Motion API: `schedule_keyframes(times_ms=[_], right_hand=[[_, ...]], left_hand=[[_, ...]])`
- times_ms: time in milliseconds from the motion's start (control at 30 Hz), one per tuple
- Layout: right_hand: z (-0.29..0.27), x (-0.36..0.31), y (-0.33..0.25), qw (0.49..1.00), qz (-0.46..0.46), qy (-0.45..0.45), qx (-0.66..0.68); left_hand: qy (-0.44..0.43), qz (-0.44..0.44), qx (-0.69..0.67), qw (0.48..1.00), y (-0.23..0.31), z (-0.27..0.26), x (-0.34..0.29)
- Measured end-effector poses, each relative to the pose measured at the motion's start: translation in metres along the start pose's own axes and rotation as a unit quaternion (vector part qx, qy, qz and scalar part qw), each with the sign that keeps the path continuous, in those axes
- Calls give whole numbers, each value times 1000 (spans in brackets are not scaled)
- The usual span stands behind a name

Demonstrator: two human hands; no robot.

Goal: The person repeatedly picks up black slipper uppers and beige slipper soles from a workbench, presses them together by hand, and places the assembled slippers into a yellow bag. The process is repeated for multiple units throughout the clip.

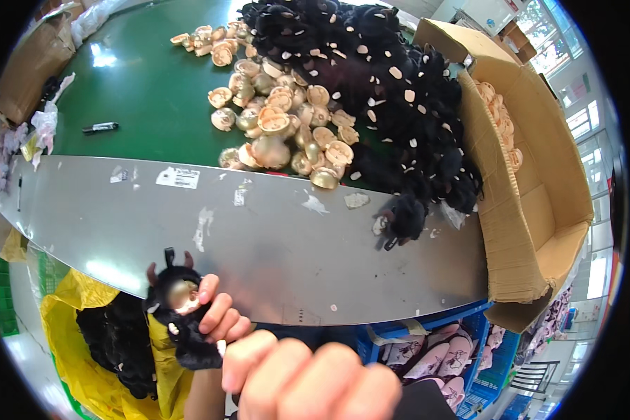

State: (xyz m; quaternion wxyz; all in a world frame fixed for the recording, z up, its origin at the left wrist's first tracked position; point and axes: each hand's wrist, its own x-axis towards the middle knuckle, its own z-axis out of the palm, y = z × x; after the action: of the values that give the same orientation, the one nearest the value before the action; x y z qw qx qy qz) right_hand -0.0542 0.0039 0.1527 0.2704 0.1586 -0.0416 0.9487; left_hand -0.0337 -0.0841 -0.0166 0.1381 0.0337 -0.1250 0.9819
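My left hand [223, 316] is closed round a small black plush toy [166, 294] with brown horns, a loop on its head and a shiny gold face piece. It holds the toy upright, just off the near edge of the metal table. Close beside it, my right hand [308, 378] looms large with its fingers curled in. Its knuckles hide whatever those fingers hold, near the toy's lower end. On the table beyond lie a heap of gold, hollow-backed face pieces [269, 150] and a big pile of black plush toys [371, 77]. One black plush toy [406, 218] lies apart.
An open cardboard box [528, 210] stands at the right, with face pieces inside. Below the table's near edge are a yellow bag [66, 322] of black plush and a blue crate [479, 343] of pink printed pieces. A black marker [100, 127] lies on the green surface [147, 84].
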Motion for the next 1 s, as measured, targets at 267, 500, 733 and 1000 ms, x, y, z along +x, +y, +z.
schedule_keyframes(times_ms=[267, 500, 733, 1000], right_hand=[[-38, 9, -48, 865, 67, -398, -298], [-38, 16, -39, 864, 44, -425, -265], [-65, 32, -54, 638, 110, -547, -531], [-176, 171, -72, 346, 96, -466, -809]], left_hand=[[-16, 17, -13, 1000, 2, -10, -4], [-8, 14, 16, 1000, 6, -7, -2], [53, 130, 176, 974, 41, 22, -34], [572, 322, 582, 480, 194, 3, -290]])
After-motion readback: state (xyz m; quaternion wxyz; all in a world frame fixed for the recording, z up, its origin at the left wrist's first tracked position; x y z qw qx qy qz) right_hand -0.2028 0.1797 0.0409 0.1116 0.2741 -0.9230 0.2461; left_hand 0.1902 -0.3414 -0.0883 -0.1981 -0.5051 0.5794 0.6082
